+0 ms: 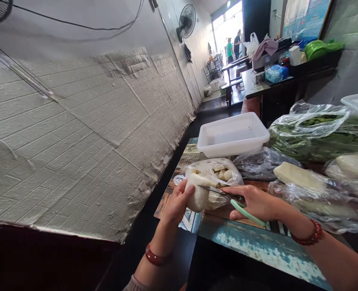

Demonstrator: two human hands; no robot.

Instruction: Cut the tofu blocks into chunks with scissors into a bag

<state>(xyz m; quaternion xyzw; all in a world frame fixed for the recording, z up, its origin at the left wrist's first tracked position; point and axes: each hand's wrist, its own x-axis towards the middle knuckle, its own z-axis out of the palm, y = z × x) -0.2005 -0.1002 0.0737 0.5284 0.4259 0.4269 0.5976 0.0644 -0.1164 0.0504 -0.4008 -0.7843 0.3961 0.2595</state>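
My left hand [176, 202] is closed around a pale, rounded piece of food [197, 198], whose exact kind I cannot make out. In my right hand [253, 202] is a pair of scissors [239, 208] with light green handles. Its blades point left and lie against the upper part of the pale piece, though I cannot tell whether they are cutting in. Just behind my hands sits an open clear plastic bag [233, 167] holding several cream-coloured chunks [224, 174].
Beyond the bag stands a white plastic tub [233, 149]. Bagged leafy greens [318, 143] and a pale block [300, 176] on plastic lie to the right. A textured brick-pattern wall [91, 141] runs along the left. Two people [233, 46] stand near the far doorway.
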